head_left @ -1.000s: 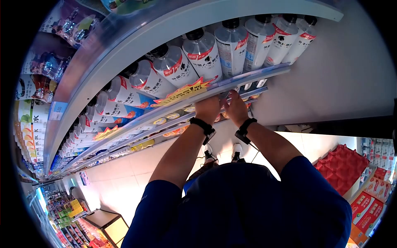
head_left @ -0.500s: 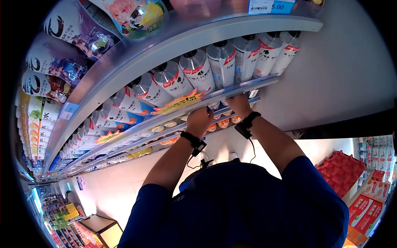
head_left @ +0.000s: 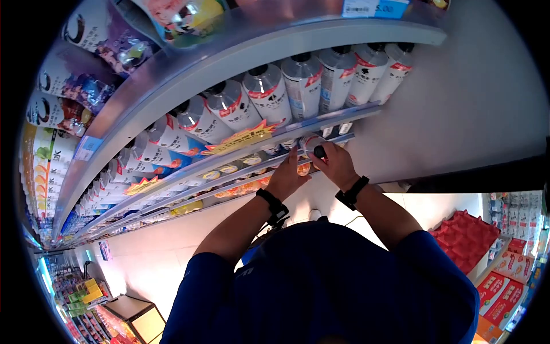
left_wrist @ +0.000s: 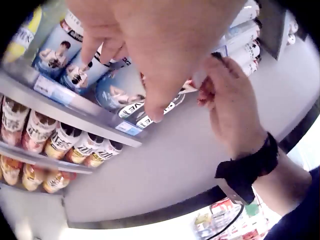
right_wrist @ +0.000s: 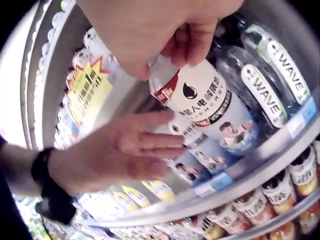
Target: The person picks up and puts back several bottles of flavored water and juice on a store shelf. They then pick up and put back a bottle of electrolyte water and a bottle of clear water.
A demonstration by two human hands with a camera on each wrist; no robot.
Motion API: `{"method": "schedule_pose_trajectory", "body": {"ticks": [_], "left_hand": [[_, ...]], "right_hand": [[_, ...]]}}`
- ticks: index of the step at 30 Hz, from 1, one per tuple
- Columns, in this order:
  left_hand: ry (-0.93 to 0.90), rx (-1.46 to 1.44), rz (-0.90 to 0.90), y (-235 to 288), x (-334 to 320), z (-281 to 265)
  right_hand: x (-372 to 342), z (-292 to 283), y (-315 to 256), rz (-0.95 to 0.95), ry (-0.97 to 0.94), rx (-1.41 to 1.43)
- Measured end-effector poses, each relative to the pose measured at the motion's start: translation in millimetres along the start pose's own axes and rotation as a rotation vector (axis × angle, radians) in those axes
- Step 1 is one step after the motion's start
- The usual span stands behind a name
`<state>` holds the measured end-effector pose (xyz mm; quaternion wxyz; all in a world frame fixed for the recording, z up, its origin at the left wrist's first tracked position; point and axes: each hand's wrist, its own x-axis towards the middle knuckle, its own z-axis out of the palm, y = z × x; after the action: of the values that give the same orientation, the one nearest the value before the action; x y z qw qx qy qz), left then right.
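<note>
In the right wrist view, a clear bottle with a white-and-blue label and red band leans out at the front of a shelf. My right hand grips it near its neck. From the head view, its black cap points toward me beside my right hand. My left hand is just left of the bottle. Its fingers are extended in front of similar bottles on the same shelf. Seen from the left wrist, my left hand hides part of this row.
Clear bottles labelled WAVE stand to the right of the held bottle. Above is a shelf of white-labelled bottles with a yellow starburst sign. Orange-labelled bottles fill the shelf below. A grey panel bounds the shelves on the right.
Both hands were reaching in under the upper shelf. Now the right hand has drawn back toward me with a bottle tilted out, and the left hand's fingers have straightened beside it.
</note>
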<state>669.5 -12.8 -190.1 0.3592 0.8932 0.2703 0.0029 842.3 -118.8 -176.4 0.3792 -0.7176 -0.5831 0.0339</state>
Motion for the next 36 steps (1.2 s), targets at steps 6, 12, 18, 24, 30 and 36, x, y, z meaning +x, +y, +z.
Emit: {"method": "schedule_pose_trajectory", "body": {"ticks": [6,12,18,24,30,36], "left_hand": [[0.185,-0.224,0.122,40,11,-4],[-0.076,-0.641,0.062,42,-8,-17],[-0.154,-0.783,0.079,52,-23,-43],[-0.106,-0.776,0.072,55,-35,-50],[0.203,-0.744,0.127,64,-38,-48],[0.162,-1.015,-0.104,83,-43,-71]], "right_hand": [[4,-63,-52,0.165,0.017,0.269],[1,-62,-6,0.270,-0.127,0.680],[-29,-17,16,0.441,-0.633,1.279],[-30,-16,-10,0.419,-0.675,1.191],[-33,-25,-27,0.295,-0.433,0.577],[-37,-20,-37,0.098,-0.165,0.178]]}}
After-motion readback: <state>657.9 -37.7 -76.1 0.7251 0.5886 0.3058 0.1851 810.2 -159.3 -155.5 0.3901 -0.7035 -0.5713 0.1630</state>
